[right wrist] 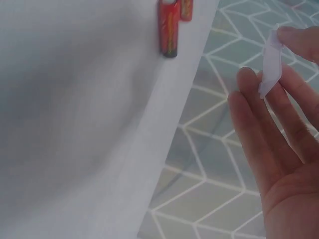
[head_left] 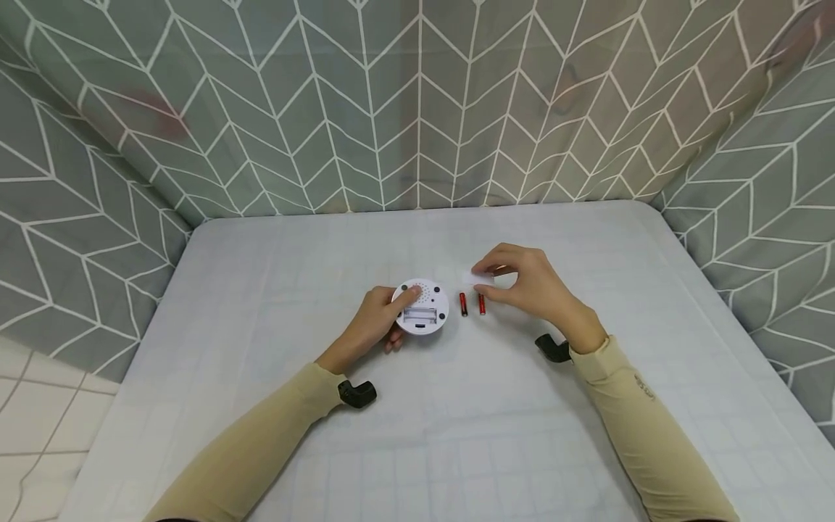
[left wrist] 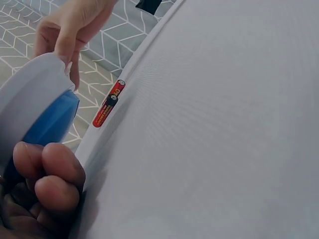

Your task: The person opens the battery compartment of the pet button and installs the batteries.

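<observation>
In the head view my left hand [head_left: 370,325] grips a round white battery device [head_left: 435,299], thumb across its underside. That side faces up, showing small holes, dark feet and an uncovered battery compartment [head_left: 420,316] without batteries. A blue part [left wrist: 56,118] of the device shows in the left wrist view. My right hand [head_left: 525,279] pinches a small white battery cover [right wrist: 271,64] between thumb and fingers, right of the device. Two red batteries lie between the hands on the table: one battery [head_left: 463,304] by the device, another battery [head_left: 482,304] just below the right fingers.
A white cloth covers the table [head_left: 417,420]. Grey patterned curtains [head_left: 391,109] hang behind its far edge and at both sides. Black wrist mounts [head_left: 357,394] sit at both cuffs. White floor tiles [head_left: 46,428] show at the lower left.
</observation>
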